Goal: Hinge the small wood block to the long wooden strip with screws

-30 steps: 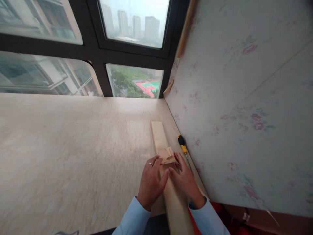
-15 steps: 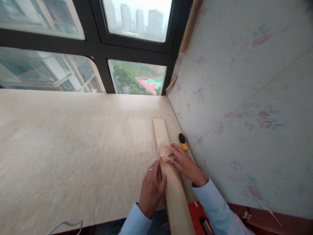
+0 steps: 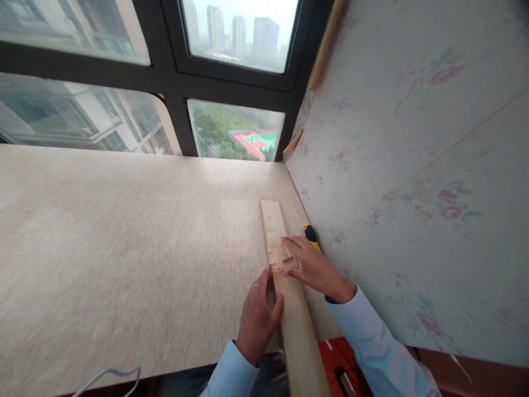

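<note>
A long pale wooden plank lies on the marbled counter, running away from me beside the right wall. A small thin wooden piece rests on top of it. My right hand lies flat with its fingers stretched over that piece, pressing on it. My left hand is curled against the plank's left edge, thumb on top, closed round something thin that I cannot make out; a small metal tip shows just beyond its fingers.
A yellow-and-black tool handle lies between the plank and the flowered wall, partly behind my right hand. A red object sits below the counter edge. A white cable loops at the bottom left. Windows close the far side.
My right hand has shifted from beside the small piece to lying flat on it, further up the plank. My left hand drew back and closed against the plank's left edge.
</note>
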A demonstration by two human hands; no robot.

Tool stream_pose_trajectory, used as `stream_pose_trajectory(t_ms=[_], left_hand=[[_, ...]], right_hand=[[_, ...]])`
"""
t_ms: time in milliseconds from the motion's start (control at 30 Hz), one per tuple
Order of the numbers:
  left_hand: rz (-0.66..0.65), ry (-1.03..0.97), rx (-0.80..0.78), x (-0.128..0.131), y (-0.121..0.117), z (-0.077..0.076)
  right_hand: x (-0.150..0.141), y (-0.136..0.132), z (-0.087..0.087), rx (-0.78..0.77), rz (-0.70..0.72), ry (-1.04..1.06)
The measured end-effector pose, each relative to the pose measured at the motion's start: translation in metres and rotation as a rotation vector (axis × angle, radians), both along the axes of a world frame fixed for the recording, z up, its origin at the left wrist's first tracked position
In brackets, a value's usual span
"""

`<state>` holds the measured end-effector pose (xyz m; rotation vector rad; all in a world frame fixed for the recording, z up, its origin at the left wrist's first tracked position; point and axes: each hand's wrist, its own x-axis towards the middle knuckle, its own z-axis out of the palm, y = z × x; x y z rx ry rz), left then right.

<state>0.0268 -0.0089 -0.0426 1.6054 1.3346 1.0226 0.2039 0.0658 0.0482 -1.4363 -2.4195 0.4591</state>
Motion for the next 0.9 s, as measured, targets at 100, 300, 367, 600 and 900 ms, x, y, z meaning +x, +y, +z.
stream_pose_trajectory(t_ms=[100, 300, 367, 600, 900], left_hand=[[0.016, -0.066, -0.027, 0.0, 0.0, 0.0], [0.004, -0.143, -0.092, 0.0, 0.0, 0.003], [0.012, -0.156, -0.094, 0.0, 0.001, 0.004], [0.002, -0.145, -0.051, 0.0, 0.001, -0.002], [-0.022, -0.05, 0.032, 0.0, 0.001, -0.008]], right_hand=[[-0.007, 0.001, 0.007, 0.024, 0.024, -0.023], [-0.012, 0.008, 0.013, -0.004, 0.047, -0.029], [-0.008, 0.009, 0.012, -0.02, 0.041, -0.002], [0.013, 0.001, -0.013, -0.123, -0.103, 0.197], [0.024, -0.006, -0.048, -0.256, -0.203, 0.389]])
